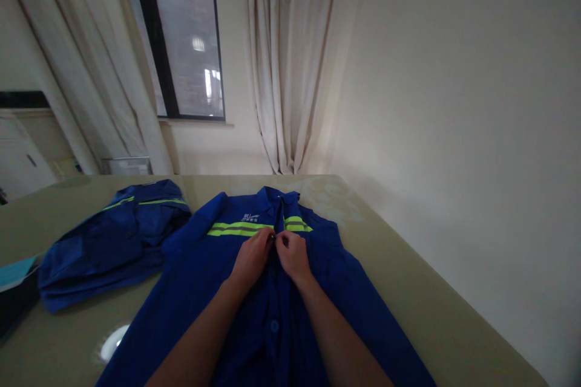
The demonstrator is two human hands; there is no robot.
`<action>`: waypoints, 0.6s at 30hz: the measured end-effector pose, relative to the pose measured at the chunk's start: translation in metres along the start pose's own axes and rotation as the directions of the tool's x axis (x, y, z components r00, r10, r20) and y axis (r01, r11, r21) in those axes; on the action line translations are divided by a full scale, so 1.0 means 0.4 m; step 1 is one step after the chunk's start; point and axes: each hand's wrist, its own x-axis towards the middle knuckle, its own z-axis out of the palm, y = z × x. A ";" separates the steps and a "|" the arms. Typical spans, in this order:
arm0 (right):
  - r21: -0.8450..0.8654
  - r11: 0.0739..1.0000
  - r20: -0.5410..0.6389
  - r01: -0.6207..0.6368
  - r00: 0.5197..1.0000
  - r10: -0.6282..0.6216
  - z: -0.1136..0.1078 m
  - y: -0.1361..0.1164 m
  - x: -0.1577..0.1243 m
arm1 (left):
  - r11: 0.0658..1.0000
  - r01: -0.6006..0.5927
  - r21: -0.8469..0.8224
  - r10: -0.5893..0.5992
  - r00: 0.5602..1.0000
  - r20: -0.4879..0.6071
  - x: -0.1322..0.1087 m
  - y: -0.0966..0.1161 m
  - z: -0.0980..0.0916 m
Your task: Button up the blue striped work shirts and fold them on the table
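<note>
A blue work jacket (200, 278) with yellow-green reflective stripes lies spread out in front of me, its collar pointing away. My left hand (252, 254) pinches the front placket at chest height, just below the stripe. Close beside it, my right hand (293, 254) has its fingertips closed on the other front edge. Between the fingertips is a small dark spot, perhaps a button, too small to make out. Further down the placket a round blue button (274, 326) shows. White print sits above the left stripe.
A second blue garment with matching stripes (113, 248) lies folded to the left. Beyond it are a light-blue face mask (16, 275) and a dark item (18, 308) at the table's left. A wall (454, 133) runs along the right; curtains (290, 60) and a window stand behind the table (385, 266).
</note>
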 end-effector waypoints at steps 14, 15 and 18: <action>0.012 1.000 0.042 -0.009 0.999 0.009 0.009 0.004 0.003 | 0.984 0.014 -0.180 -0.035 0.993 -0.109 0.013 -0.032 0.018; 0.017 1.000 0.038 -0.008 0.999 0.008 0.011 0.006 0.003 | 0.979 0.024 -0.204 -0.047 0.992 -0.113 0.015 -0.033 0.018; 0.013 1.000 0.029 0.004 1.000 -0.004 0.019 0.012 0.003 | 0.946 0.037 -0.323 -0.073 0.992 -0.102 0.020 -0.041 0.018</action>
